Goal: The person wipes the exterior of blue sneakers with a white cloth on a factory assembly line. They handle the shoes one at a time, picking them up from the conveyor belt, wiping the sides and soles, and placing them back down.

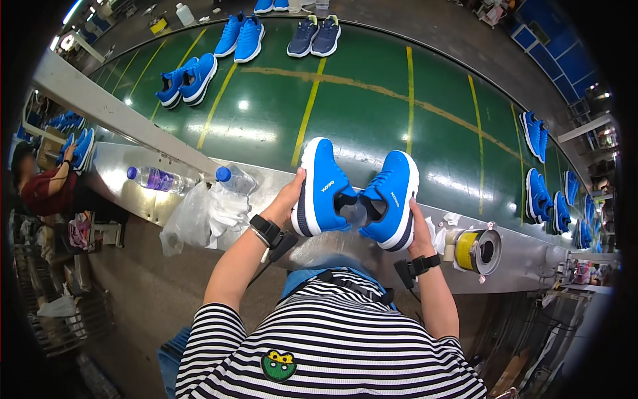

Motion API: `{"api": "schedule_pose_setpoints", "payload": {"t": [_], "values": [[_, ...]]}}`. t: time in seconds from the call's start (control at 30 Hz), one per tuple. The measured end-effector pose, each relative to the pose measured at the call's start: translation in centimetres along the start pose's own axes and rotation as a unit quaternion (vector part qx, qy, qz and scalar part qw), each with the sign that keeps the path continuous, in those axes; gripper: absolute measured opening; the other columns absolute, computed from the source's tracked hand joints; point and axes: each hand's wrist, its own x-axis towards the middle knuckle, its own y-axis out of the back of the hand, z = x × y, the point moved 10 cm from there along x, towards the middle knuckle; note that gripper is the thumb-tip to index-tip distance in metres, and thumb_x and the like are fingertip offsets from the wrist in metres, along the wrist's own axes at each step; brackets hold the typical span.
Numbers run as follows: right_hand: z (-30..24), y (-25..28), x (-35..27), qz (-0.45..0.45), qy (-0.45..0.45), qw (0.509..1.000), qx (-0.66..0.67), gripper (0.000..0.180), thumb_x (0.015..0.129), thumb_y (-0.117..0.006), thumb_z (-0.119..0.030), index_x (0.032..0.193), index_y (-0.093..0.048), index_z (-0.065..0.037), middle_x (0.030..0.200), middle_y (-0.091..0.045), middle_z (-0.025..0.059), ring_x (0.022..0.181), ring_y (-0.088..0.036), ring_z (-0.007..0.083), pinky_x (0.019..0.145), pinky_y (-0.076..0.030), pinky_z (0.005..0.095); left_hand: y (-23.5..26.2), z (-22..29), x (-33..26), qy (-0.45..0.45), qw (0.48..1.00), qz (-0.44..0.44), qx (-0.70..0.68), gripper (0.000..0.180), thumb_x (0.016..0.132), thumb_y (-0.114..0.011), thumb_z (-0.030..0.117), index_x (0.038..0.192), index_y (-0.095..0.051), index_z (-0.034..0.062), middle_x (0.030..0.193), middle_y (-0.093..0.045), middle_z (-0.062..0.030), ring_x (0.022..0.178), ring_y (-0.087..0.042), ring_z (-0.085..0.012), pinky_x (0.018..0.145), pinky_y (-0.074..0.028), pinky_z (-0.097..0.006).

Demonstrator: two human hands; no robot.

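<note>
each hand [290,197] lifts a blue shoe [321,188] above the belt edge [266,178].

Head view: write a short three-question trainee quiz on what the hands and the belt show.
1. True or false: the left hand and the right hand each hold one bright blue white-soled sneaker.
2. The roll of yellow tape sits on which side of the person? A) left B) right
3. Fill in: two clear plastic bottles with blue caps lie on the ____ metal ledge.

Key: 1 true; 2 B; 3 silver.
</note>
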Motion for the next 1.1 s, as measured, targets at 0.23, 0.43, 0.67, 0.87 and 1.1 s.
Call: {"api": "schedule_pose_setpoints", "payload": {"t": [0.23,0.43,0.67,0.87,1.1], "values": [[0.8,-2.1,1.4,0.007,0.014,0.993,0.117,0.045,0.086,-0.05,-0.036,0.118,-0.046,-0.005,0.111,-0.056,0.0107,0.098,-0.056,0.025,0.086,-0.045,0.0371,-0.9,-0.7,3.1,0.002,0.983,-0.014,-0.183,0.054,0.092,-0.027,0.045,0.122,-0.04,0.0017,0.113,-0.054,-0.0153,0.1,-0.055,-0.0269,0.086,-0.045,-0.039],[2.8,-4.8,2.2,-0.003,-0.044,0.983,0.179,0.044,0.086,-0.046,-0.04,0.115,-0.049,-0.007,0.112,-0.056,0.0105,0.101,-0.054,0.027,0.092,-0.04,0.0409,-2.6,-2.8,5.6,0.033,0.948,-0.113,-0.295,0.055,0.092,-0.02,0.046,0.126,-0.038,0.0069,0.122,-0.048,-0.0136,0.11,-0.047,-0.0308,0.093,-0.038,-0.045],[2.1,-4.8,2.1,-0.007,-0.04,0.979,0.201,0.042,0.087,-0.044,-0.039,0.115,-0.049,-0.008,0.112,-0.056,0.0098,0.101,-0.054,0.0269,0.091,-0.041,0.0403,-7.5,-0.8,2.7,0.044,0.92,-0.181,-0.344,0.047,0.09,-0.029,0.04,0.119,-0.046,0.0079,0.116,-0.052,-0.0139,0.105,-0.051,-0.031,0.09,-0.041,-0.046],[1.0,-4.9,1.8,-0.111,-0.056,0.958,0.257,0.047,0.086,-0.04,-0.04,0.114,-0.049,-0.003,0.109,-0.056,0.0156,0.098,-0.055,0.0292,0.089,-0.043,0.0392,-10.4,0.2,2.3,0.019,0.893,-0.244,-0.377,0.051,0.087,-0.036,0.039,0.115,-0.046,-0.0026,0.105,-0.054,-0.025,0.093,-0.056,-0.0364,0.083,-0.046,-0.047],[-1.9,-4.6,0.9,-0.217,-0.009,0.903,0.371,0.057,0.087,-0.04,-0.036,0.128,-0.031,0.003,0.123,-0.04,0.0253,0.11,-0.045,0.0358,0.095,-0.037,0.0461,-12.1,-0.7,3.4,0.003,0.881,-0.3,-0.365,0.051,0.088,-0.036,0.035,0.121,-0.039,-0.0034,0.113,-0.05,-0.0231,0.102,-0.052,-0.032,0.09,-0.044,-0.042]]}}
